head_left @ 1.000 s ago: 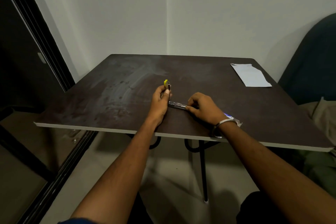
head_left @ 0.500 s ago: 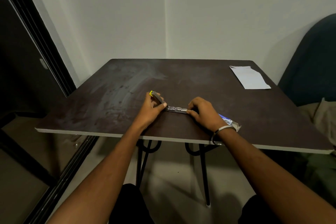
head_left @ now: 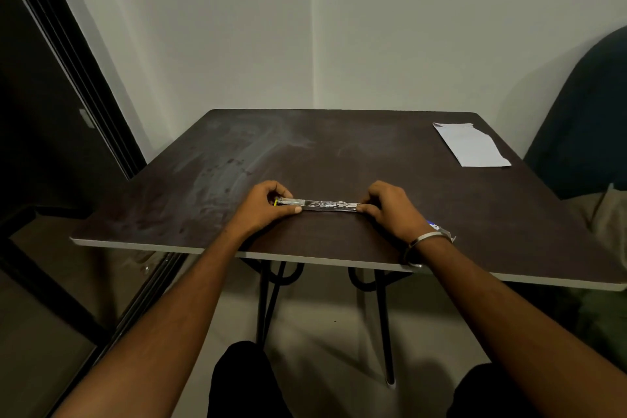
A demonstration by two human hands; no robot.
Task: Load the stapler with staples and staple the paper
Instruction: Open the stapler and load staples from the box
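The stapler lies opened out flat on the dark table near its front edge, a long metal strip with a yellow tip at its left end. My left hand pinches the yellow-tipped end down. My right hand pinches the other end; a metal bangle sits on that wrist. White paper lies at the far right of the table, well away from both hands. A small blue and white packet peeks out behind my right wrist, mostly hidden.
A dark sliding door frame runs along the left. A dark chair back stands at the right, with cloth beneath it. Walls meet in a corner behind the table. Black metal legs show under the tabletop.
My left hand has swung the stapler's yellow-tipped arm from upright down to the left until it lies flat on the table. My right hand has stayed on the other end.
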